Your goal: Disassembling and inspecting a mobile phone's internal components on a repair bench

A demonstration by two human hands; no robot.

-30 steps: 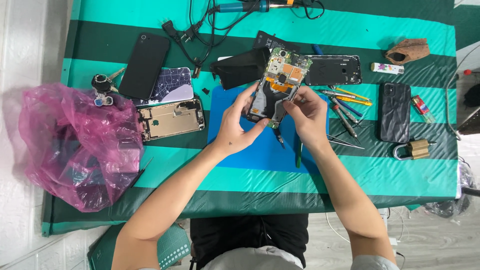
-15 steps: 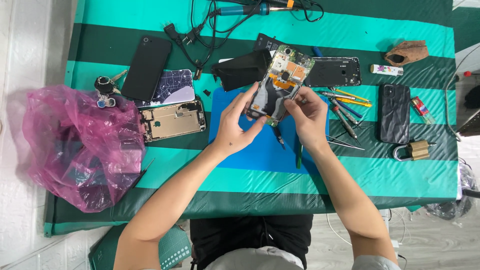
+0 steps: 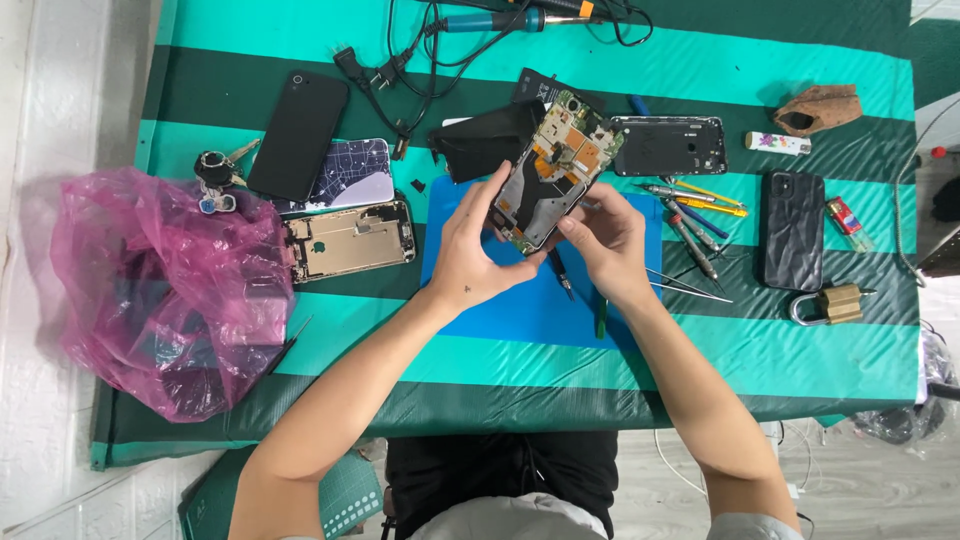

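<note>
Opened phone (image 3: 553, 180) clamped betw. left hand (image 3: 478, 245) & right hand (image 3: 603, 240) above blue mat (image 3: 520, 300); best gripped by edges, board untouched

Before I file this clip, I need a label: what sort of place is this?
Probably a phone repair bench: the hands hold an opened phone with its circuit board bare, precision screwdrivers lie alongside, and a soldering iron lies at the table's far edge.

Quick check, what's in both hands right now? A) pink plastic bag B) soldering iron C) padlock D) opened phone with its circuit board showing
D: the left hand and right hand both grip the opened phone, raised over the blue mat, its circuit board facing the camera.
</note>
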